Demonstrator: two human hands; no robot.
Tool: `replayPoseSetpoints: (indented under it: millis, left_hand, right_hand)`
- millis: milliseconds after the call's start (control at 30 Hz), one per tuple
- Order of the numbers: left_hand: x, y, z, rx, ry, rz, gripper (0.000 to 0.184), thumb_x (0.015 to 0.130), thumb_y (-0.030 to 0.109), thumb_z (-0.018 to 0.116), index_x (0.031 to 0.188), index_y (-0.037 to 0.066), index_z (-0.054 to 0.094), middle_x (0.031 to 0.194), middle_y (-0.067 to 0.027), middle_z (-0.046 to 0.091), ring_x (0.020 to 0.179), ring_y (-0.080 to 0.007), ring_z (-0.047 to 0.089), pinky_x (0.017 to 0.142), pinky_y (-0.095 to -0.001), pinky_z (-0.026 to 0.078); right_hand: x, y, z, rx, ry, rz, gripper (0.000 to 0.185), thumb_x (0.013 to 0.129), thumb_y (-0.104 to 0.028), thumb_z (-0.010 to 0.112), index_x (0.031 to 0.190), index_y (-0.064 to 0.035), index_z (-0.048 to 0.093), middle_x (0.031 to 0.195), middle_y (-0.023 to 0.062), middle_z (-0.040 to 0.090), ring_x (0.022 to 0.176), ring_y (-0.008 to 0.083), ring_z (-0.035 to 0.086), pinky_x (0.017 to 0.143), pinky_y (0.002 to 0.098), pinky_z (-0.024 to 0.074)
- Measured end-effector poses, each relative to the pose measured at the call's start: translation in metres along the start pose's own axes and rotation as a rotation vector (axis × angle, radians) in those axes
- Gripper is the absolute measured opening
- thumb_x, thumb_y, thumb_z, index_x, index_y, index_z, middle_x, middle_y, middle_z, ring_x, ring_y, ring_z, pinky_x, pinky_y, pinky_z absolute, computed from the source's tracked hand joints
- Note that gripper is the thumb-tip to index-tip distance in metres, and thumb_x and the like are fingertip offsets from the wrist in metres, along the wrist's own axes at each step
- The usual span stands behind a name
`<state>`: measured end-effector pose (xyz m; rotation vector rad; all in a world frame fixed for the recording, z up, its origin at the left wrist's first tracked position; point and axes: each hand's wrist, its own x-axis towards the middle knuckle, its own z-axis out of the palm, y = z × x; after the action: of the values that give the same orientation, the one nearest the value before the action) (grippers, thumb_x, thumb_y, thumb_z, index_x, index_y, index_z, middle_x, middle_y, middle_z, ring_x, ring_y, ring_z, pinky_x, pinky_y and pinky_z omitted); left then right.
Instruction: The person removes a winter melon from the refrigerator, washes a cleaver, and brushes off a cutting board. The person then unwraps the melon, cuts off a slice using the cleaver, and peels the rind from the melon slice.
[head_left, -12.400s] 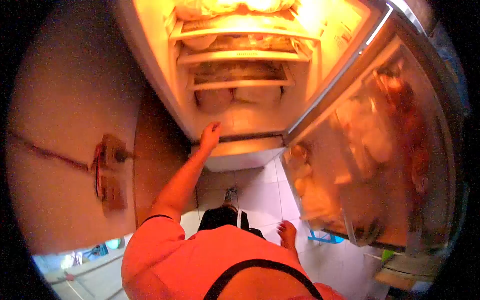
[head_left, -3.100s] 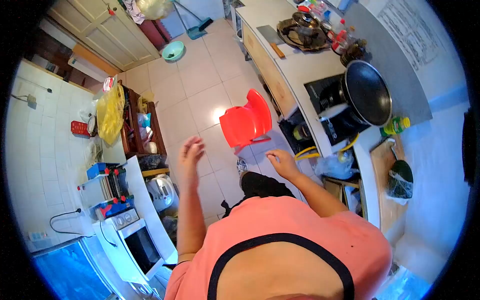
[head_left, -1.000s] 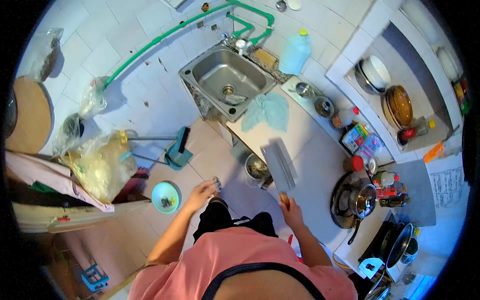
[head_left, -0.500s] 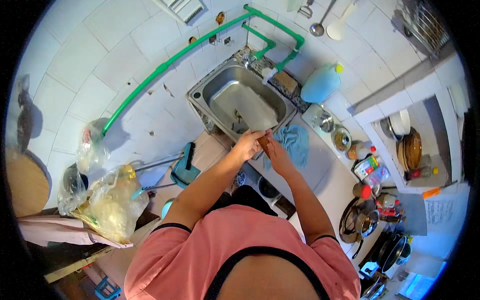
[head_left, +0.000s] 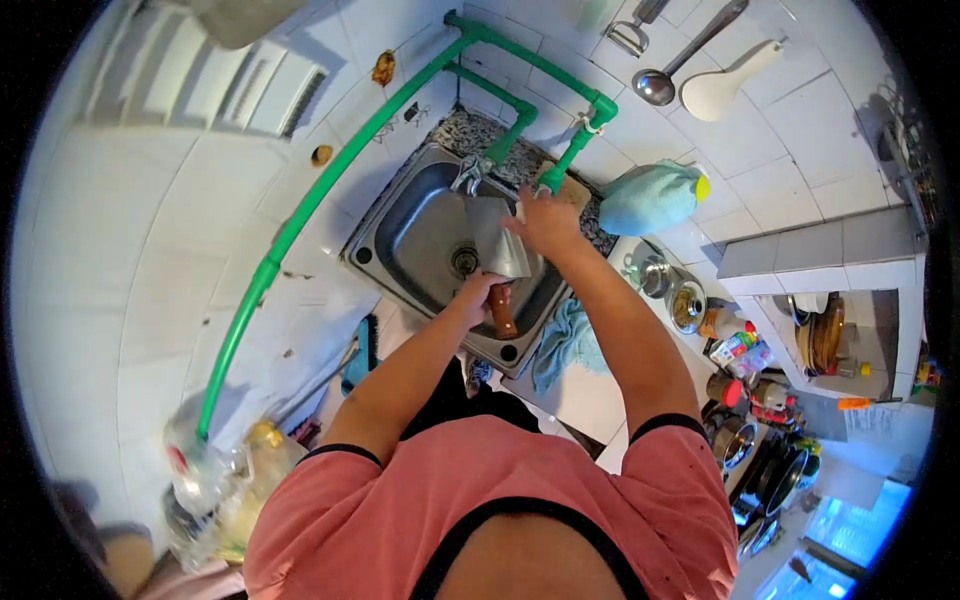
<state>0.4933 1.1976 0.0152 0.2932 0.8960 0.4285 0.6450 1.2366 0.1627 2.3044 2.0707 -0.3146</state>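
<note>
A cleaver (head_left: 492,238) with a broad metal blade and a brown wooden handle (head_left: 502,318) is held over the sink (head_left: 405,225). My left hand (head_left: 484,290) is closed round it where handle and blade meet. My right hand (head_left: 546,225) is at the white tap (head_left: 520,211) below the end of the green pipe, its thumb and fingers on either side. Most of that tap is hidden by the hand. A metal faucet (head_left: 470,174) sits at the sink's back corner. The drain (head_left: 464,260) shows beside the blade.
A light blue cloth (head_left: 568,345) lies on the counter right of the sink. Behind it stands a blue jug (head_left: 650,200) with a yellow cap. A green pipe (head_left: 330,175) runs along the wall. A ladle (head_left: 655,86) and a white spoon (head_left: 715,92) hang above.
My right hand has left the cleaver and moved up to the tap. The cleaver, now in my left hand alone, is further over the sink. The view has shifted.
</note>
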Motion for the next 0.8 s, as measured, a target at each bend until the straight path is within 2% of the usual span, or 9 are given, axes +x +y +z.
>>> replayPoseSetpoints:
  millis: [133,200,300,400,533,600,633,700,800]
  left_hand:
    - [0.026,0.013,-0.026,0.105,0.042,-0.1,0.031,0.083,0.009,0.062,0.107,0.006,0.042,0.077,-0.0073,0.053,0.06,-0.0165,0.055,0.054,-0.032,0.048]
    - [0.033,0.023,-0.042,0.194,0.012,-0.128,0.032,0.083,0.011,0.063,0.107,0.006,0.043,0.076,-0.0064,0.053,0.057,-0.0158,0.054,0.051,-0.031,0.047]
    - [0.033,0.036,-0.037,0.356,0.005,-0.143,0.031,0.083,0.015,0.064,0.105,0.006,0.045,0.071,-0.0046,0.052,0.052,-0.0143,0.052,0.047,-0.0294,0.044]
    - [0.045,0.043,-0.045,0.54,-0.015,-0.181,0.026,0.086,0.023,0.063,0.099,0.006,0.049,0.064,-0.0026,0.049,0.046,-0.0131,0.049,0.043,-0.0283,0.041]
    - [0.047,0.05,-0.046,0.671,-0.034,-0.16,0.03,0.092,0.038,0.053,0.086,0.009,0.048,0.054,-0.0014,0.047,0.043,-0.014,0.049,0.042,-0.0291,0.038]
    - [0.049,0.056,-0.046,0.658,-0.02,-0.201,0.029,0.092,0.035,0.054,0.083,0.008,0.048,0.053,-0.0018,0.044,0.042,-0.0143,0.048,0.04,-0.0294,0.037]
    - [0.049,0.059,-0.045,0.629,-0.009,-0.233,0.028,0.092,0.032,0.054,0.081,0.007,0.048,0.052,-0.0021,0.041,0.04,-0.0147,0.047,0.039,-0.0298,0.036]
    - [0.038,0.067,-0.039,0.668,0.011,-0.216,0.03,0.093,0.034,0.051,0.079,0.008,0.047,0.052,-0.0025,0.041,0.04,-0.0154,0.047,0.039,-0.0306,0.036]
    - [0.042,0.065,-0.043,0.685,0.039,-0.205,0.036,0.095,0.039,0.047,0.077,0.008,0.046,0.051,-0.0032,0.041,0.04,-0.0164,0.048,0.04,-0.032,0.037]
  right_hand:
    - [0.025,0.017,0.019,-0.067,-0.169,-0.079,0.039,0.082,-0.033,0.065,0.109,-0.0079,0.055,0.099,0.0215,0.06,0.09,0.0348,0.064,0.07,0.0444,0.0535]
    - [0.021,0.028,0.014,-0.154,-0.161,-0.348,0.037,0.079,-0.03,0.067,0.107,-0.0093,0.054,0.101,0.0201,0.058,0.093,0.0352,0.062,0.069,0.0421,0.054]
    - [0.027,0.035,0.011,-0.23,-0.152,-0.487,0.036,0.079,-0.029,0.067,0.107,-0.0112,0.055,0.103,0.02,0.057,0.094,0.0355,0.06,0.068,0.0409,0.054]
    - [0.027,0.038,0.0,-0.095,-0.2,-0.502,0.036,0.081,-0.027,0.065,0.11,-0.0094,0.054,0.105,0.0198,0.055,0.098,0.0366,0.058,0.074,0.0437,0.0523]
    - [0.018,0.084,0.009,0.264,-0.103,-0.373,0.044,0.084,-0.021,0.062,0.123,-0.0074,0.049,0.105,0.0183,0.055,0.097,0.0375,0.057,0.082,0.0446,0.0491]
    - [0.015,0.128,0.07,0.354,0.179,0.023,0.045,0.086,-0.018,0.058,0.128,-0.0059,0.045,0.118,0.0194,0.053,0.105,0.0397,0.052,0.093,0.0452,0.0425]
    - [0.028,0.143,0.097,0.366,0.182,0.025,0.045,0.086,-0.018,0.058,0.128,-0.0059,0.045,0.118,0.0194,0.053,0.105,0.0397,0.052,0.093,0.0452,0.0425]
    - [0.054,0.166,0.148,0.257,0.484,0.065,0.048,0.088,-0.019,0.055,0.132,-0.0077,0.042,0.123,0.0215,0.051,0.112,0.0388,0.049,0.095,0.0438,0.0414]
    - [0.087,0.179,0.208,-0.155,0.467,0.038,0.047,0.089,-0.019,0.052,0.134,-0.0083,0.041,0.122,0.0226,0.051,0.112,0.0391,0.049,0.095,0.0439,0.0414]
